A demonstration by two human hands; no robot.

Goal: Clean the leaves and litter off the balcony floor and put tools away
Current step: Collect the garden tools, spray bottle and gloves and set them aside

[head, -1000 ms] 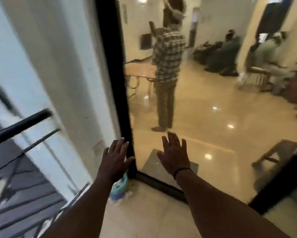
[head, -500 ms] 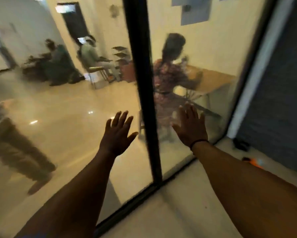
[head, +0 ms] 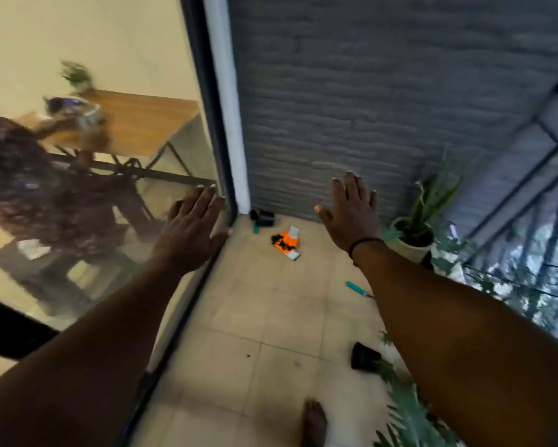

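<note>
Both arms reach forward over the beige tiled balcony floor [head: 258, 311]. My left hand [head: 192, 232] is open with fingers spread, in front of the glass door's edge, holding nothing. My right hand [head: 352, 214] is open too, raised before the grey brick wall, with a black band at the wrist. On the floor by the far wall lies an orange and white piece of litter [head: 287, 241] with dark bits on it. A black object [head: 263, 216] with a teal handle sits in the corner. A teal-handled tool [head: 356, 288] lies beside my right forearm.
A glass door [head: 94, 172] runs along the left; a person sits at a wooden table behind it. A potted plant [head: 414, 233] stands at the far right, more foliage and a small black pot [head: 364, 355] below it. A metal railing [head: 529, 175] bounds the right. My bare foot [head: 313, 421] shows at the bottom.
The view has swung right, from the glass door and the room inside to the balcony's far corner. Both hands stay raised and open.
</note>
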